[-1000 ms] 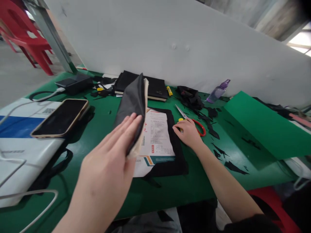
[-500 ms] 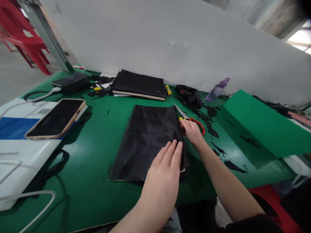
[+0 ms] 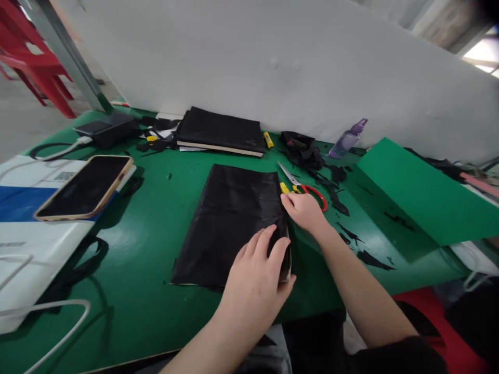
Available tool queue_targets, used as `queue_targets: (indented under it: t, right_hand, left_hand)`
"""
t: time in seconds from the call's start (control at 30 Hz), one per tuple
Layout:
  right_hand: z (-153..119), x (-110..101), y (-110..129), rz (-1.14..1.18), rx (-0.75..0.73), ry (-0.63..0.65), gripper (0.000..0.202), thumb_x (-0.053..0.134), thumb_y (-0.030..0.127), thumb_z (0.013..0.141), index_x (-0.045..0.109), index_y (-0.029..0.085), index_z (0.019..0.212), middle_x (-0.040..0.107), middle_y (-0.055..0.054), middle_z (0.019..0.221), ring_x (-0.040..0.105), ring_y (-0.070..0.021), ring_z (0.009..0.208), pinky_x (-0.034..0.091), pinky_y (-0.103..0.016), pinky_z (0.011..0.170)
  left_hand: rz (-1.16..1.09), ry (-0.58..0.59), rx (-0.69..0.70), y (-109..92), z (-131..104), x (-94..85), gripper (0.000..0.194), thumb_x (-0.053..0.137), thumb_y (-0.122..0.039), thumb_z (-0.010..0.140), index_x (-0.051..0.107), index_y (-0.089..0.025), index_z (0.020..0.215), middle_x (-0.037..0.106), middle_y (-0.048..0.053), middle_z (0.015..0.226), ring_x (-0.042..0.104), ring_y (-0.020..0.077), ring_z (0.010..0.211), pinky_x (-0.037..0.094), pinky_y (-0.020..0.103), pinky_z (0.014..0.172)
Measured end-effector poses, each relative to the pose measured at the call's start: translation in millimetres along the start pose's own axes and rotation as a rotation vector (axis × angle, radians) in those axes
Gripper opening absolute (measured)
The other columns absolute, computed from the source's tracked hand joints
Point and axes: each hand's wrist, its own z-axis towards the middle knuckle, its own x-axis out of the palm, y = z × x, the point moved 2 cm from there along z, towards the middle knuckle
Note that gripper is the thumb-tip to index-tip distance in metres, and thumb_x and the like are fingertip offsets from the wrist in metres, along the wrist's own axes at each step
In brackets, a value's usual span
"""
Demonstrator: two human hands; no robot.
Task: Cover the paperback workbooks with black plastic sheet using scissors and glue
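Observation:
A book with a black cover (image 3: 230,218) lies on the green table in front of me. My left hand (image 3: 257,265) grips its lower right corner, fingers bent on top and the thumb at the page edge. At the upper part of the book's right edge, my right hand (image 3: 302,208) is closed on the cover, its inner fingers partly hidden. Beside that hand lie scissors (image 3: 307,191) with red and yellow handles, blades slightly apart. A small yellow piece (image 3: 284,187) sits between the scissors and the book.
Another black-covered book (image 3: 220,130) lies at the back, near a yellow glue tube (image 3: 268,139). Black scraps (image 3: 307,156) are scattered rightward by a purple spray bottle (image 3: 348,138). A green sheet (image 3: 424,192) stands tilted at right. At left, a phone (image 3: 88,187) rests on a white-and-blue package (image 3: 23,249).
The black flap that stuck out along the book's right edge is now tucked in. My left thumb has come out to the corner, and its fingers have bent. My right hand shifted slightly left.

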Motion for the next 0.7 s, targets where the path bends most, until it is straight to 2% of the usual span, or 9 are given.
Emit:
queue_targets:
  t: [0.1,0.17,0.3,0.4,0.5,0.6,0.63,0.7]
  right_hand:
    - [-1,-1,2,-0.052,0.002,0.011,0.047,0.029,0.043,0.096,0.054,0.021,0.062,0.062,-0.005,0.062,0.056,-0.0172,0.060,0.025,-0.031,0.057]
    - [-1,-2,3,-0.078,0.000,0.017,0.050,0.027,0.043,0.097,0.055,0.020,0.062,0.062,-0.006,0.061,0.056,-0.0170,0.060,0.025,-0.031,0.056]
    - [-2,-1,3,-0.118,-0.010,0.020,0.050,0.027,0.042,0.097,0.055,0.020,0.062,0.063,-0.006,0.061,0.056,-0.0171,0.060,0.023,-0.031,0.056]
    - [-2,0,3,-0.146,-0.009,0.015,0.048,0.031,0.040,0.096,0.056,0.019,0.061,0.063,-0.006,0.060,0.055,-0.0172,0.059,0.022,-0.031,0.056]
    - [-2,-2,3,-0.172,0.026,-0.024,0.044,0.033,0.035,0.094,0.060,0.019,0.063,0.063,-0.006,0.060,0.056,-0.0178,0.058,0.021,-0.031,0.055]
    - [-3,-5,1,-0.176,0.076,-0.099,0.039,0.033,0.032,0.094,0.066,0.018,0.079,0.066,-0.006,0.069,0.058,-0.0182,0.063,0.025,-0.030,0.056]
    - [-3,-6,0,-0.163,0.090,-0.136,0.035,0.035,0.032,0.094,0.067,0.018,0.087,0.068,-0.006,0.073,0.059,-0.0182,0.065,0.027,-0.029,0.057]
    - [-3,-7,-4,-0.125,0.105,-0.224,0.030,0.040,0.031,0.091,0.065,0.019,0.100,0.069,-0.005,0.081,0.060,-0.0188,0.073,0.033,-0.028,0.061]
  left_hand:
    - [0.005,0.021,-0.007,1,-1,-3.2,0.063,0.077,-0.038,0.071,0.046,-0.024,0.124,0.046,0.012,0.142,0.047,0.0336,0.128,0.049,0.052,0.100]
    - [0.002,0.020,-0.002,2,-2,-5.6,0.063,0.075,-0.044,0.073,0.046,-0.023,0.125,0.047,0.012,0.140,0.048,0.0334,0.127,0.049,0.053,0.099]
    - [0.005,-0.034,-0.022,7,-2,-9.0,0.033,0.055,-0.024,0.090,0.049,-0.023,0.122,0.056,0.009,0.127,0.055,0.0268,0.116,0.049,0.048,0.096]
    - [-0.038,-0.110,-0.075,14,-2,-12.9,0.024,0.045,-0.019,0.093,0.053,-0.021,0.116,0.064,0.007,0.107,0.062,0.0246,0.099,0.052,0.045,0.086]
    - [-0.132,-0.167,-0.196,20,-2,-23.2,0.019,0.048,-0.024,0.092,0.057,-0.019,0.108,0.068,0.005,0.089,0.065,0.0223,0.083,0.054,0.037,0.073]
    - [-0.326,-0.217,-0.399,27,-2,-39.8,0.021,0.053,-0.035,0.090,0.060,-0.021,0.103,0.067,0.000,0.077,0.064,0.0159,0.065,0.049,0.025,0.055]
    - [-0.411,-0.272,-0.466,30,-4,-45.8,0.023,0.056,-0.039,0.088,0.061,-0.021,0.101,0.066,-0.001,0.074,0.061,0.0137,0.059,0.046,0.022,0.050]
    - [-0.601,-0.460,-0.593,39,-15,-56.1,0.027,0.060,-0.043,0.085,0.062,-0.022,0.101,0.068,-0.002,0.081,0.062,0.0124,0.066,0.048,0.020,0.054]
